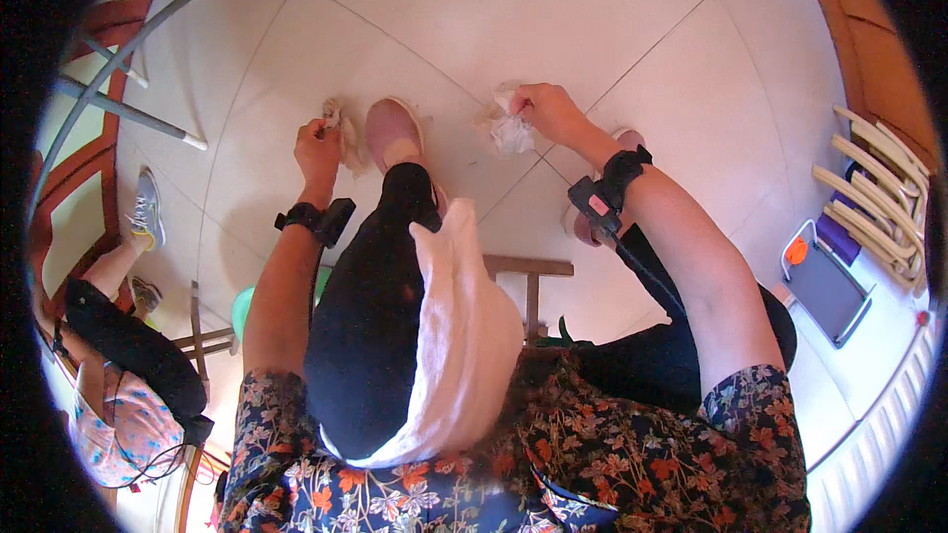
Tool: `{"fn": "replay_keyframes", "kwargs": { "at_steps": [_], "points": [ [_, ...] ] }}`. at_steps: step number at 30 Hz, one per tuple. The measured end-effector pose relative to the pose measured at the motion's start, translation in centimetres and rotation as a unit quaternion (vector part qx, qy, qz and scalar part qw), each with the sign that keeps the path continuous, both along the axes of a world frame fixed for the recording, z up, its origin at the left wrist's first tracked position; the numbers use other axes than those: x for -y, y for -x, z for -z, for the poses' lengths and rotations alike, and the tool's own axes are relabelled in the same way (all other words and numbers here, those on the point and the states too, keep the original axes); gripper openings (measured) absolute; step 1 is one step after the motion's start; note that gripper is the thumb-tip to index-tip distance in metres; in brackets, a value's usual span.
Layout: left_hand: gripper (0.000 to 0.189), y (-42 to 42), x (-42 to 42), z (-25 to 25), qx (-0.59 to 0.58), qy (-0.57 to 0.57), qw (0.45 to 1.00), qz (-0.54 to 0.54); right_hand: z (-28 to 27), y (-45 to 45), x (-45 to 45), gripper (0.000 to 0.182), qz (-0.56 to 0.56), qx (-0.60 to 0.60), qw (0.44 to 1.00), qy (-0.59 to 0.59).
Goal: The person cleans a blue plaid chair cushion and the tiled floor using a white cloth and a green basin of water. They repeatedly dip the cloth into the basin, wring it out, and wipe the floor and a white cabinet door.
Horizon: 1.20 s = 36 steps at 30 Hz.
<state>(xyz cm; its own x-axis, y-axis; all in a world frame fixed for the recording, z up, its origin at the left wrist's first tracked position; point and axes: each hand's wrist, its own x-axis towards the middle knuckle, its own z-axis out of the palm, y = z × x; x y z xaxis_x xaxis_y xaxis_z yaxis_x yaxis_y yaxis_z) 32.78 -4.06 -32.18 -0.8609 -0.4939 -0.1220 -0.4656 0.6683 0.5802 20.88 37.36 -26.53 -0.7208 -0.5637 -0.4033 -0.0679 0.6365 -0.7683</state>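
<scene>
Low over the tiled floor, my left hand [317, 157] pinches a crumpled whitish-brown wad [342, 139], thin like film or tissue. It is beside the outer side of my left pink shoe [392, 129]. Out in front and to the right, my right hand [552, 115] grips the edge of a crumpled white, thin wad [511, 132]. Whether either wad rests on the floor is hard to tell. Black devices on straps circle both wrists. A white cloth [466, 333] lies draped over my left thigh.
A wooden stool [529, 266] is partly visible beneath me, near a green object [243, 307]. Grey tubular legs [133, 111] stand at upper left. Another person's shoe [147, 209] and seated body are at left. Stacked beige chair frames [874, 192] and a grey folding seat [826, 292] are at right.
</scene>
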Motion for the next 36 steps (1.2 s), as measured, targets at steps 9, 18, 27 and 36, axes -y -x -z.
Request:
{"fn": "replay_keyframes", "kwargs": {
  "at_steps": [9, 18, 27, 36],
  "points": [
    [0.022, -2.4, -1.6, -1.4, 0.054, 0.018, 0.998, -0.007, -0.2, -8.1, 0.6, 0.039, -0.041, -0.251, 0.951, -0.176],
    [0.016, -4.2, 1.3, -2.4, 0.049, -0.241, 0.964, -0.099, -5.9, 1.0, -0.6, 0.035, 0.138, 0.327, 0.932, 0.068],
    [0.010, 3.8, 1.5, -17.9, -0.096, -0.375, 0.922, -0.007, -28.9, 4.8, -7.3, 0.028, 0.104, 0.372, 0.863, 0.326],
    [0.015, 11.8, -9.7, -37.7, -0.088, -0.209, 0.943, 0.242, -32.4, 0.4, -19.6, 0.029, 0.197, 0.261, 0.852, 0.409]
  ]
}}
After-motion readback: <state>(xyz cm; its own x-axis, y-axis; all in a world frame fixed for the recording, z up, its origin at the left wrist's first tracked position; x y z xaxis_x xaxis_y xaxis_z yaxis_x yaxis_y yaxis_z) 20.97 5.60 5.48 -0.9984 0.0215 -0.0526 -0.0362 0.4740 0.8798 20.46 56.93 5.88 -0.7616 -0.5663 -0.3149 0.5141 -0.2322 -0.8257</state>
